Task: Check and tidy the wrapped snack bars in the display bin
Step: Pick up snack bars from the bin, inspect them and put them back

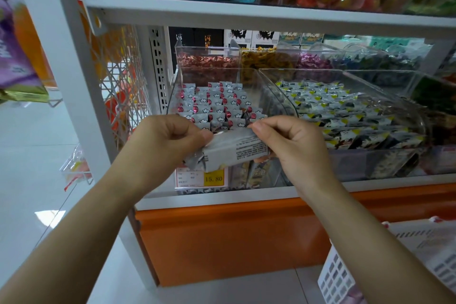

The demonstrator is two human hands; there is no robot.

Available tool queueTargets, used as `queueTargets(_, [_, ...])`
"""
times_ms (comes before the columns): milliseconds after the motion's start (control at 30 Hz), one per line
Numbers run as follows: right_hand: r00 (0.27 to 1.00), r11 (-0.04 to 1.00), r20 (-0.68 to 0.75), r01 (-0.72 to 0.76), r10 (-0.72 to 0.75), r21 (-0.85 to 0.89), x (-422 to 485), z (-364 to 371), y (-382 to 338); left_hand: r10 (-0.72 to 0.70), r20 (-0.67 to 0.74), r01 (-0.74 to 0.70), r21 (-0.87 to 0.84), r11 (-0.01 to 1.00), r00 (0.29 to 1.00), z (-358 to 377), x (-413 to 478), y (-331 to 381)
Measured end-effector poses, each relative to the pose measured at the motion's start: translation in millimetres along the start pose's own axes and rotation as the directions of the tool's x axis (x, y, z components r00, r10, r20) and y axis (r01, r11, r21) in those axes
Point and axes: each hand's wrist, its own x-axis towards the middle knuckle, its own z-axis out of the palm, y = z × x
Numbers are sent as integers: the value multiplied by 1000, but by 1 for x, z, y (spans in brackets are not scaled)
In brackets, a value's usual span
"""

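Two hands hold a grey foil-wrapped snack bar (232,150) in front of a clear plastic display bin (249,76) on the lower white metal shelf (222,198), the left hand (170,140) at the bar's left end, the right hand (291,143) at its right. Rows of small wrapped bars (214,103) fill that bin. A second clear bin of yellow-cornered packets (345,111) sits just to its right. Behind both stand clear tubs of foil-wrapped sweets (209,61). A yellow price tag (213,178) hangs on the bin's front, below the held bar.
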Motion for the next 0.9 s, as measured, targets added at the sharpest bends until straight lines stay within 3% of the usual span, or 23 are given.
queueTargets(167, [999, 999, 4, -37, 37, 39, 1, 0, 0, 30, -14, -30, 1, 1000, 999, -1, 0, 1])
queueTargets(367, [994, 989, -52, -90, 97, 119, 2, -3, 3, 3, 88, 4, -81, 997, 996, 1, -3, 3])
queueTargets(500, [981, 972, 27, -193, 191, 136, 6, -10, -1, 24, 83, -17, -83, 996, 996, 3, -1, 1])
queueTargets(700, [973, 965, 93, -225, 213, 137, 12, -20, -3, 66, 121, -59, -62, 996, 991, 6, 0, -1])
queueTargets(900, [969, 942, 58, -247, 240, 227, 11, -14, 5, 54, -3, -54, -65, 996, 999, 12, 2, -7])
